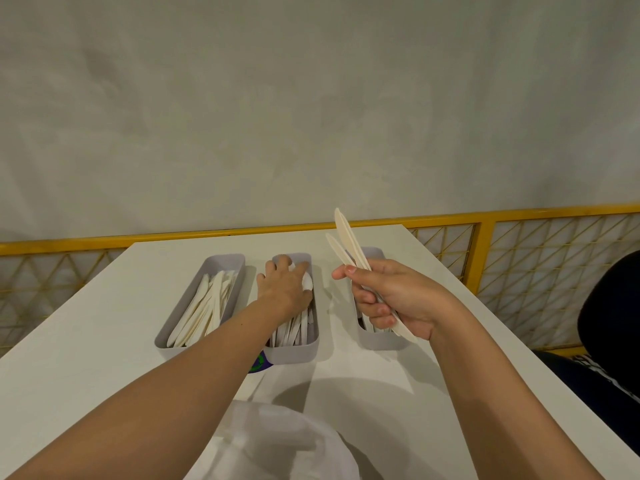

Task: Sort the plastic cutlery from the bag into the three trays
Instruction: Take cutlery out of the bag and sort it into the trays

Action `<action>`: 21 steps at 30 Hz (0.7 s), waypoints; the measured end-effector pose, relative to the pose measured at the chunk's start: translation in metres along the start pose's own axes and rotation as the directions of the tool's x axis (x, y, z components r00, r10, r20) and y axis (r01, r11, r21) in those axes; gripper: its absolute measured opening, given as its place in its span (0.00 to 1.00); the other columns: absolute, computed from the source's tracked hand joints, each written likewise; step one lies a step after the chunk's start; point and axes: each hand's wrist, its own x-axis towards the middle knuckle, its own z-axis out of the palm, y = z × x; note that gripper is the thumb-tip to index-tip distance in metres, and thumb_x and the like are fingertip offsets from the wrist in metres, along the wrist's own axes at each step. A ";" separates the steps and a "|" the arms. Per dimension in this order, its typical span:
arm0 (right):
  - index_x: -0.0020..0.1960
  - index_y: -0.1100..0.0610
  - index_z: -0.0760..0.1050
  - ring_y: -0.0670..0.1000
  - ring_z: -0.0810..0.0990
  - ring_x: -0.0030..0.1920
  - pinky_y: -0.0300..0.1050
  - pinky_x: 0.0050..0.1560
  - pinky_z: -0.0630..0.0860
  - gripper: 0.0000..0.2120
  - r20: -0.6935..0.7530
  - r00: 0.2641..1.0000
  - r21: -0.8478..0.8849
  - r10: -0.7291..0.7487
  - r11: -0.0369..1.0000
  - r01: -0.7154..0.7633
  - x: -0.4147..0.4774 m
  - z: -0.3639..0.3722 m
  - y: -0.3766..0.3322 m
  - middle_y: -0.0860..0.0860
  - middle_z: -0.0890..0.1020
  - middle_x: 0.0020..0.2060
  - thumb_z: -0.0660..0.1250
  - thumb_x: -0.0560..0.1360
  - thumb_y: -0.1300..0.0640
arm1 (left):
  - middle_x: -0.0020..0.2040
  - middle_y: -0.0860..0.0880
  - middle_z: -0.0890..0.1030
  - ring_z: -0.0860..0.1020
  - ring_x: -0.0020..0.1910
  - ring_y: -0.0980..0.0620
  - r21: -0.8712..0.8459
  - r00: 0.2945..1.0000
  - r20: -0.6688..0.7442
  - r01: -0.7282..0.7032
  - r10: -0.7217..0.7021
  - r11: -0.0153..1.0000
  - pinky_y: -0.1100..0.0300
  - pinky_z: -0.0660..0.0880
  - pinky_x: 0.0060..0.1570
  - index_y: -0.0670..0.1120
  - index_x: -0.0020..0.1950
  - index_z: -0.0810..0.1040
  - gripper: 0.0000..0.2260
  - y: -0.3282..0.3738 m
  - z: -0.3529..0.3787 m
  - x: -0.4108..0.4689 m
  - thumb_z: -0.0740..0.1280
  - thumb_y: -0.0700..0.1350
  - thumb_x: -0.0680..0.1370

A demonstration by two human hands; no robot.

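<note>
Left hand point(284, 285) in middle tray point(298, 355), right hand point(391, 299) gripping knives point(346, 233)

Three trays sit side by side across the table point(104, 341): left tray point(225, 259), middle tray point(294, 353), right tray point(381, 341), with the bag point(277, 441) nearest me, before the middle one. My left hand point(284, 285) holds spoons point(307, 282) at the middle tray's far end; my right hand point(391, 299) holds knives point(346, 237) above the right tray.
</note>
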 end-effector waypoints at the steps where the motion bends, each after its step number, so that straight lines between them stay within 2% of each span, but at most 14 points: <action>1: 0.55 0.58 0.75 0.43 0.60 0.21 0.34 0.20 0.58 0.10 0.003 1.000 0.000 0.000 1.000 0.000 0.000 0.001 0.000 0.48 0.64 0.25 0.58 0.80 0.55 | 0.72 0.46 0.61 0.60 0.70 0.43 0.024 1.000 0.027 -0.009 0.008 1.000 0.47 0.61 0.66 0.55 0.73 0.60 0.24 0.000 0.000 0.000 0.59 0.54 0.78; 5: 0.54 0.57 0.75 0.43 0.61 0.21 0.34 0.21 0.58 0.09 0.005 1.000 -0.009 0.001 1.000 -0.001 -0.001 0.002 0.000 0.48 0.65 0.24 0.58 0.80 0.55 | 0.71 0.48 0.66 0.60 0.71 0.44 -0.008 0.998 0.048 -0.040 0.041 0.999 0.46 0.59 0.67 0.54 0.71 0.65 0.20 0.002 -0.001 0.001 0.59 0.53 0.79; 11: 0.53 0.57 0.75 0.43 0.61 0.22 0.34 0.21 0.58 0.09 0.010 1.000 -0.003 0.002 1.000 -0.002 0.000 0.001 0.000 0.48 0.65 0.24 0.58 0.80 0.55 | 0.73 0.48 0.65 0.59 0.73 0.45 -0.087 0.997 0.039 -0.065 0.069 0.994 0.43 0.56 0.69 0.52 0.73 0.62 0.20 -0.003 0.003 -0.001 0.55 0.52 0.81; 13: 0.52 0.56 0.75 0.43 0.60 0.22 0.34 0.21 0.57 0.09 0.017 1.000 0.003 -0.001 1.000 0.001 0.000 0.002 0.001 0.48 0.65 0.25 0.58 0.80 0.55 | 0.73 0.48 0.64 0.59 0.73 0.45 -0.170 0.998 -0.035 -0.061 0.056 0.984 0.45 0.56 0.70 0.52 0.74 0.62 0.20 -0.005 0.003 -0.003 0.54 0.52 0.81; 16: 0.53 0.57 0.74 0.43 0.60 0.21 0.34 0.20 0.57 0.09 0.036 0.999 0.043 -0.002 0.999 0.001 0.002 0.004 0.002 0.49 0.64 0.25 0.57 0.81 0.55 | 0.70 0.46 0.68 0.63 0.69 0.45 -0.375 0.979 -0.204 -0.099 0.022 0.922 0.49 0.60 0.67 0.49 0.71 0.68 0.17 -0.003 -0.007 -0.008 0.54 0.49 0.82; 18: 0.54 0.58 0.74 0.43 0.61 0.20 0.33 0.19 0.58 0.10 0.058 0.998 0.093 -0.007 0.996 0.002 0.004 0.006 0.004 0.50 0.65 0.25 0.57 0.81 0.55 | 0.65 0.45 0.73 0.67 0.66 0.45 -0.600 0.974 -0.224 -0.118 -0.025 0.791 0.51 0.64 0.65 0.47 0.65 0.74 0.15 0.000 -0.019 -0.013 0.53 0.47 0.82; 21: 0.54 0.59 0.75 0.45 0.63 0.20 0.33 0.19 0.60 0.10 0.088 0.995 0.175 -0.037 0.984 0.022 0.006 0.009 0.006 0.51 0.67 0.25 0.57 0.80 0.55 | 0.54 0.46 0.80 0.76 0.56 0.49 -0.925 0.999 -0.045 -0.040 -0.003 0.378 0.56 0.69 0.57 0.46 0.51 0.79 0.16 0.009 -0.046 -0.035 0.53 0.48 0.82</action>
